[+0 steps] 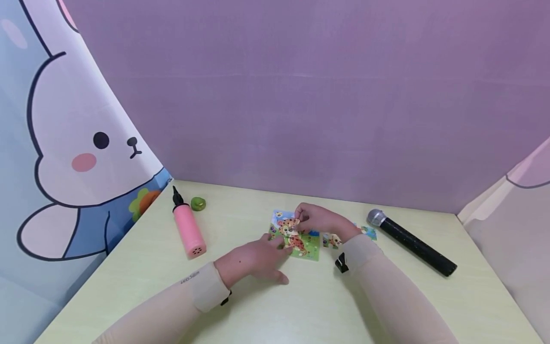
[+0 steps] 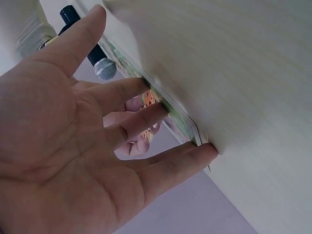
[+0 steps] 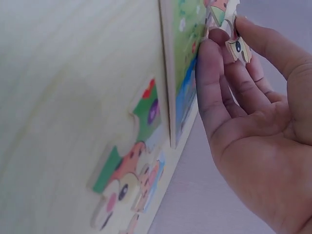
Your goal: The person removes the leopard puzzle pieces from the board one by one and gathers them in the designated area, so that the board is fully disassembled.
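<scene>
A picture board [image 1: 310, 249] with a spotted cartoon animal lies on the table. My left hand [image 1: 262, 260] rests at its near left edge, and the left wrist view shows the fingers [image 2: 141, 119] spread, their tips on the board's rim and the table. Over the upper part of the board, my right hand [image 1: 320, 220] pinches a puzzle piece [image 3: 239, 48] with an eye printed on it between thumb and fingers. Loose puzzle pieces [image 1: 332, 240] lie right of the board, partly hidden under the right forearm in the head view; the right wrist view shows several pieces [image 3: 127, 185].
A pink hand pump [image 1: 189, 231] with a black nozzle and a small green lump [image 1: 198, 204] lie on the left of the table [image 1: 275, 315]. At the right is a black microphone [image 1: 414, 246] with a silver head. A purple cloth [image 1: 275, 95] hangs behind.
</scene>
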A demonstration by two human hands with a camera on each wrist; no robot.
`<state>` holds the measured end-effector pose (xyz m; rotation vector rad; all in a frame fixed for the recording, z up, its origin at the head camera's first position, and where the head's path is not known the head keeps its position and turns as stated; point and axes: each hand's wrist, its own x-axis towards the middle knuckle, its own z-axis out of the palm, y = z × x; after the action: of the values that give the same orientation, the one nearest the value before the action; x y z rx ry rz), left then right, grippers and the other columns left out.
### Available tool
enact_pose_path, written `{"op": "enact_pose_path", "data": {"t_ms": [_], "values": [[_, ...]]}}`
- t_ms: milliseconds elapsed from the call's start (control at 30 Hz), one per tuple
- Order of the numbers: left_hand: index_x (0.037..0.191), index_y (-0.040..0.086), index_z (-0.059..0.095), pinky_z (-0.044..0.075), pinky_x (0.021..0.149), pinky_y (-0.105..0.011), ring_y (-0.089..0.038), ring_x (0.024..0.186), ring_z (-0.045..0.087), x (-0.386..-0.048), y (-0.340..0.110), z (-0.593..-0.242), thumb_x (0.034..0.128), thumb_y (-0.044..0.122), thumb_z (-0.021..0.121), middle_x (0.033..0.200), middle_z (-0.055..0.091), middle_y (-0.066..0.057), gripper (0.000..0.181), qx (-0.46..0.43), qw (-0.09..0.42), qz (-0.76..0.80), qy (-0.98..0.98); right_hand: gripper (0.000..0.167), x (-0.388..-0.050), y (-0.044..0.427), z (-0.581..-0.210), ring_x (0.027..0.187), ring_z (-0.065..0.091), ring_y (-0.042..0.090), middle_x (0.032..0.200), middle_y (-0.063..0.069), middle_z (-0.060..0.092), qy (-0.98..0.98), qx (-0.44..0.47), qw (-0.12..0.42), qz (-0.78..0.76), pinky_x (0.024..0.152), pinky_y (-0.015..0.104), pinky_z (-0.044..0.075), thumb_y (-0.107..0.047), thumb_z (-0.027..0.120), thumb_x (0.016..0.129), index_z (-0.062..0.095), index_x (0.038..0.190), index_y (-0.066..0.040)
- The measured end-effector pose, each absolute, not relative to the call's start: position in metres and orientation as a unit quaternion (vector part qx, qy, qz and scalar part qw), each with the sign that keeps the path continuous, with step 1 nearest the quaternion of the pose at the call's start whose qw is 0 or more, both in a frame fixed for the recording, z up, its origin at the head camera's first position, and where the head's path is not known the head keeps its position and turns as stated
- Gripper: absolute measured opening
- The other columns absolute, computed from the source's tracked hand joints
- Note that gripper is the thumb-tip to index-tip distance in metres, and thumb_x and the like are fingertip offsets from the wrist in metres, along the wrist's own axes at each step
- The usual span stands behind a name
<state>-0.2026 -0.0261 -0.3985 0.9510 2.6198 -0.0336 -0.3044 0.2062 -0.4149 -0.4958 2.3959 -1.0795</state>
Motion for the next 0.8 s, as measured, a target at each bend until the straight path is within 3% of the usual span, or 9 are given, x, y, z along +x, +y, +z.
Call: {"op": "enact_pose_path", "data": {"t_ms": [400, 800], "values": [[0.167, 0.028, 0.038, 0.058, 0.112, -0.056, -0.044, 0.157, 0.038, -0.203, -0.026, -0.399, 0.0918, 0.073, 0.068, 0.164, 0.043, -0.004, 0.093, 0.338, 0.169, -0.011, 0.926, 0.017, -0.307, 0.213, -0.403, 0.103, 0.072, 0.023, 0.116, 0.015, 0.076, 0.87, -0.172, 0.249, -0.388, 0.094, 0.039, 0.062, -0.017, 0.06, 0.109, 0.057, 0.118, -0.004], [0.167, 0.028, 0.038, 0.058, 0.111, -0.056, -0.044, 0.156, 0.039, -0.203, -0.026, -0.402, 0.0909, 0.074, 0.068, 0.166, 0.042, -0.004, 0.094, 0.338, 0.167, -0.014, 0.926, 0.022, -0.305, 0.227, -0.395, 0.104, 0.077, 0.026, 0.124, 0.022, 0.071, 0.856, -0.156, 0.244, -0.429, 0.101, 0.05, 0.064, -0.021, 0.06, 0.11, 0.054, 0.122, -0.003]]}}
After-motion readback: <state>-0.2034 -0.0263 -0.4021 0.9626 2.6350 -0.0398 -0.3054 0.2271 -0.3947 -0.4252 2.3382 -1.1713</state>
